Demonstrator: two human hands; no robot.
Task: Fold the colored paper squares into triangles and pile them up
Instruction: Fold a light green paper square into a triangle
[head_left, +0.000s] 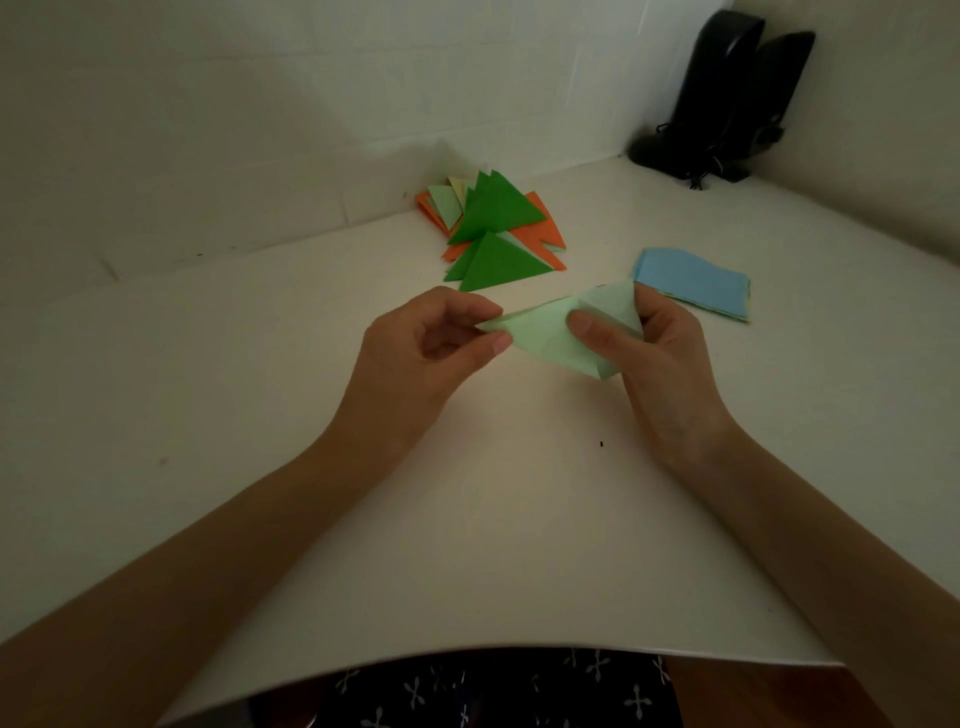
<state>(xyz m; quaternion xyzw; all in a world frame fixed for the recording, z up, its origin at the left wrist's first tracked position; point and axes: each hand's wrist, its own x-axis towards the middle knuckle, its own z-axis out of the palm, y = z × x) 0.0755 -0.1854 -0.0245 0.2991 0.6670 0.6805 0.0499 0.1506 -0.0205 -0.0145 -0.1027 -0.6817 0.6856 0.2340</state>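
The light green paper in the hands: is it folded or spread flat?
Folded: the light green paper shows creases and doubled flaps, pinched between left hand and right hand.

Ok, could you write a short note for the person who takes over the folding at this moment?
Left hand pinches the left tip of the light green paper; right hand grips its right end, fold unfinished.
Pile of folded triangles lies near the wall; stack of squares, blue on top, lies at right.
Left: finish this fold, pile it, fold the stack.
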